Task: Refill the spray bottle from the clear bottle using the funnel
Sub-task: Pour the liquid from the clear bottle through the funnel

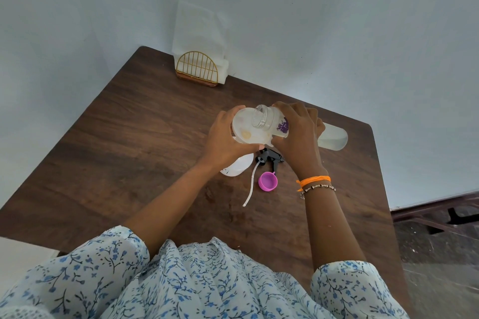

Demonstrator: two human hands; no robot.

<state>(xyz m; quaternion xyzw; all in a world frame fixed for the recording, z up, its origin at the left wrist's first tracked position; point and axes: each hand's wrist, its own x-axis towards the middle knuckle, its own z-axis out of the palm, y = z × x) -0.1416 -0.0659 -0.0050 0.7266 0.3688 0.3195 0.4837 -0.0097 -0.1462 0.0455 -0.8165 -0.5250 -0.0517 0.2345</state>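
Mid-pour: left hand [224,138] gripping funnel [248,125], right hand [298,134] tipping clear bottle [269,120]; sprayer [269,159] off, refitting left.

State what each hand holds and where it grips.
The left hand grips the funnel by its rim, steadying it on the spray bottle. The right hand grips the tilted clear bottle around its middle, its mouth over the funnel.

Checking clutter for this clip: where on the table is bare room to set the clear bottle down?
Bare wood lies left of the left hand, toward the napkin holder, and along the table's right edge. Crowded below the hands: trigger sprayer, purple cap.
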